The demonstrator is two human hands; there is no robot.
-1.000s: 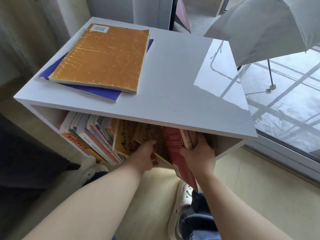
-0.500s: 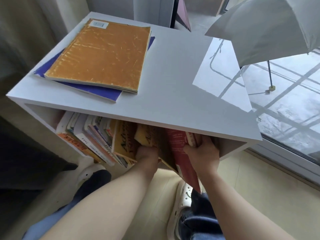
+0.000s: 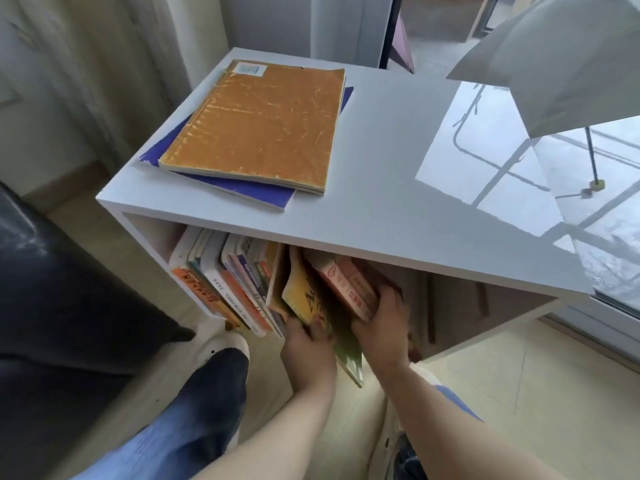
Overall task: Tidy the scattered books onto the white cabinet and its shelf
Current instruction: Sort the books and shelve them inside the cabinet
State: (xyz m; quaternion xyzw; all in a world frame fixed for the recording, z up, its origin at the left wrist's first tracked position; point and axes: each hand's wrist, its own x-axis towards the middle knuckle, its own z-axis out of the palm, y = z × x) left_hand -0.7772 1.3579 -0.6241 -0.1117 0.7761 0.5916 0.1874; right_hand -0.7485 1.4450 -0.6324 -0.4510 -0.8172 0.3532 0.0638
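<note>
On shelf: left hand grips yellow book, right hand red book (both lean top-left).

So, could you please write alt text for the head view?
The left hand grips a yellow book and the right hand a red book, in the shelf of the white cabinet beside other books. On top, an orange book lies on a blue book.

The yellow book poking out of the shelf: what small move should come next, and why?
Probably push the yellow book deeper in. The left hand grips its lower edge, and it leans and juts out of the white cabinet, while the right hand holds the red book beside it.
</note>
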